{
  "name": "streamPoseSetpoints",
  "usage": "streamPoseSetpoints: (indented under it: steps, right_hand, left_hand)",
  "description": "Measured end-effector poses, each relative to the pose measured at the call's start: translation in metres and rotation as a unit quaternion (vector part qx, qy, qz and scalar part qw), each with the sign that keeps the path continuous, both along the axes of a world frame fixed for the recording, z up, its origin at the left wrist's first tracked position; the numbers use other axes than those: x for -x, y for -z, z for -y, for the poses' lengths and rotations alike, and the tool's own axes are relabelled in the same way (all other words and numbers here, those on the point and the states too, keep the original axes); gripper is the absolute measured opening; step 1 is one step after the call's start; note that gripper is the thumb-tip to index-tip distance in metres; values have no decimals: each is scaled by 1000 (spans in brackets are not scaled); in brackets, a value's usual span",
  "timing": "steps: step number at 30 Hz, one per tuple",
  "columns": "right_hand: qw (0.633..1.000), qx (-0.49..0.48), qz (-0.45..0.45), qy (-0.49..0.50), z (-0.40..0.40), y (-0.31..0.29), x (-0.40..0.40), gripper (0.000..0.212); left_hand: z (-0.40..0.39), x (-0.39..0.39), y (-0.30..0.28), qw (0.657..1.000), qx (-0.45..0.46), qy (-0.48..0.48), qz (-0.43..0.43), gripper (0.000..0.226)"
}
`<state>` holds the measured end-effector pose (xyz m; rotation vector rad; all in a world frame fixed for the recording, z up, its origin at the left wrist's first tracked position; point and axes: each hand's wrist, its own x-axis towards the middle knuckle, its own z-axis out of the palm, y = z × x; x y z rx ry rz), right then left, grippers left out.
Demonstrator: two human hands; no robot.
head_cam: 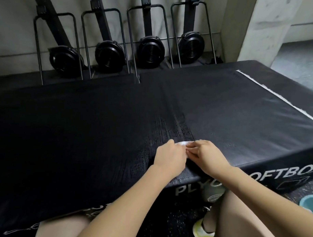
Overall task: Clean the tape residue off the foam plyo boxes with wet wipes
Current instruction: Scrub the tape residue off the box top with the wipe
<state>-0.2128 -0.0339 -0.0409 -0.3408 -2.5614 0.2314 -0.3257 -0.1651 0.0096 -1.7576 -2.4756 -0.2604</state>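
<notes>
One camera only, worn on person's head. Looks forward and down. Wide view, edges bend a bit. Close to both hands: left hand (169,158) and right hand (208,158) sit near middle of picture, arms reach in from bottom. Black foam plyo boxes (81,126) fill middle, near edge right below camera. Person's knees and one shoe (202,230) at bottom edge. Far end of view reaches wall with row of black fan machines (110,53) standing up. Floor and blue tub (308,201) peek in at right. No second view to share with.
</notes>
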Motion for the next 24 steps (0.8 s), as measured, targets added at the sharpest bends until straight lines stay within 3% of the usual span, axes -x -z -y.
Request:
streamPoseSetpoints:
  steps: [3, 6, 12, 16, 24]
  right_hand:
    - [1000, -1, -14, 6, 21, 10, -27, 17]
    - [1000, 10, -24, 1, 41, 22, -49, 22]
    - [999, 27, -4, 26, 28, 16, -31, 27]
    - [997, 41, 26, 54, 19, 10, -17, 23]
    - [999, 21, -39, 27, 60, 33, -63, 33]
  left_hand:
    - [29, -22, -4, 999, -18, 46, 9, 20]
    - [48, -38, 5, 996, 20, 86, -30, 21]
    - [32, -33, -4, 999, -2, 22, -26, 34]
    - [17, -29, -9, 1000, 7, -26, 2, 23]
    - [65, -54, 14, 998, 7, 43, -42, 35]
